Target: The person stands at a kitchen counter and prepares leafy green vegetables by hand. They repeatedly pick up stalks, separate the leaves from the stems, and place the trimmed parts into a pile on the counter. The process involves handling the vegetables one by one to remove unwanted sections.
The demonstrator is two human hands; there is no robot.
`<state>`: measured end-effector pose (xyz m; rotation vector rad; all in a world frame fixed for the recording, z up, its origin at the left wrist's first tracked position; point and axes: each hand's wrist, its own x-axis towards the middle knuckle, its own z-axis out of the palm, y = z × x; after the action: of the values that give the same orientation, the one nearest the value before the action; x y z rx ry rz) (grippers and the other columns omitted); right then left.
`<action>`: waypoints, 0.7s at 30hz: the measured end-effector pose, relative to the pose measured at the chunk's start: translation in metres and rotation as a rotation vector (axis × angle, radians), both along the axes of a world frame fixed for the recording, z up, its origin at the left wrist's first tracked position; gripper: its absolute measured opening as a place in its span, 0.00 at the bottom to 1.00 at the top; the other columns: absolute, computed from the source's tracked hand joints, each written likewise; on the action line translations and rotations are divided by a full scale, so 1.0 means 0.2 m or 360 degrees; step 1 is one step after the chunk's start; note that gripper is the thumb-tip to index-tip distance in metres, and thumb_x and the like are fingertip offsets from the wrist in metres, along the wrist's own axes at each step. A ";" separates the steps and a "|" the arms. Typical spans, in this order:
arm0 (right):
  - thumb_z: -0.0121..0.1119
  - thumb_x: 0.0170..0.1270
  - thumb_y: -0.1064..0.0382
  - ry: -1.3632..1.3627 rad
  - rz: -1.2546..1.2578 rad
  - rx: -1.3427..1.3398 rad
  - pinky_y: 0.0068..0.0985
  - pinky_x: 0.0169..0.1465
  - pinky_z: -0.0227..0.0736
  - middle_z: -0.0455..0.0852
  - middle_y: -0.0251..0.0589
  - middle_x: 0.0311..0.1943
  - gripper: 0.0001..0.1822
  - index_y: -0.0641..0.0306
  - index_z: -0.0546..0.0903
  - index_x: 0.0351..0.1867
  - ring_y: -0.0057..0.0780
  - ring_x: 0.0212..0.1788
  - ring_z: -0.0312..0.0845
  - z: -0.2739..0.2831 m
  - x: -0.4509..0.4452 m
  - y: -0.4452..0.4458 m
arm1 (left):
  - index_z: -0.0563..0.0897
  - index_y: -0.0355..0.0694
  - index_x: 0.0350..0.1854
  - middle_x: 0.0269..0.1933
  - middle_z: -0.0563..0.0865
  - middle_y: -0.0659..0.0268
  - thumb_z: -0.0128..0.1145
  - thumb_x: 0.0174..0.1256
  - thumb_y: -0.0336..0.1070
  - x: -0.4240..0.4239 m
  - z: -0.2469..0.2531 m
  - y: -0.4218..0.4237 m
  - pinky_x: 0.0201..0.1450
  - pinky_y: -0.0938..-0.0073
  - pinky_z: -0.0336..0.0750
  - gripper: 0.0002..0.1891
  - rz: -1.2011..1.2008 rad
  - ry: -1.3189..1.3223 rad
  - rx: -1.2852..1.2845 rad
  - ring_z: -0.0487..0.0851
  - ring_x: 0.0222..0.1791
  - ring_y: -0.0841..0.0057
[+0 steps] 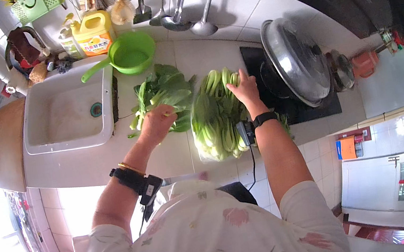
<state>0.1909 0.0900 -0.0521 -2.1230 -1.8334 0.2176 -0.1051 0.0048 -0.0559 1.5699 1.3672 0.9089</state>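
My left hand [159, 123], with its fingers curled, is over the lower edge of a loose heap of leafy greens [167, 87] on the counter. Whether it grips a stem is hidden by the hand itself. To the right lies a larger pile of bok choy [217, 119], its pale stalks pointing both toward me and toward the wall; a clear plastic bag seems to lie under it. My right hand [246, 88] is at the pile's upper right, thumb and forefinger apart beside the stalk ends. No stalk shows clearly held in it.
A white sink [75, 142] is set in at the left, with a green long-handled strainer [132, 53] at its back corner. On the black cooktop [329, 109] at right stands a pan with a domed metal lid [296, 61]. Ladles [205, 28] hang on the tiled wall.
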 end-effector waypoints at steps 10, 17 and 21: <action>0.62 0.45 0.62 0.0598 0.0587 -0.0006 0.29 0.43 0.70 0.78 0.46 0.36 0.23 0.64 0.71 0.45 0.40 0.39 0.75 0.33 0.12 -0.24 | 0.79 0.37 0.37 0.35 0.82 0.61 0.55 0.53 0.37 0.08 0.08 0.02 0.37 0.77 0.73 0.11 -0.0100 -0.0120 -0.0003 0.80 0.32 0.76; 0.60 0.48 0.68 0.0394 0.0625 0.0111 0.28 0.38 0.71 0.76 0.44 0.36 0.18 0.60 0.74 0.43 0.38 0.34 0.75 0.35 0.11 -0.40 | 0.78 0.35 0.40 0.34 0.81 0.69 0.54 0.57 0.31 0.22 0.08 0.06 0.39 0.81 0.71 0.09 -0.0372 -0.0324 -0.0025 0.76 0.34 0.84; 0.57 0.49 0.72 0.0382 0.0514 0.0589 0.25 0.37 0.72 0.76 0.43 0.36 0.15 0.62 0.74 0.40 0.35 0.34 0.76 0.52 0.05 -0.45 | 0.76 0.36 0.43 0.36 0.81 0.68 0.53 0.59 0.34 0.25 0.14 0.07 0.37 0.81 0.72 0.12 -0.0510 -0.0389 -0.0203 0.77 0.34 0.83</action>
<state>0.1999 0.0008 0.0522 -1.4852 -1.8904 0.1815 -0.0551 0.0195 -0.0276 1.4727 0.9508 0.7707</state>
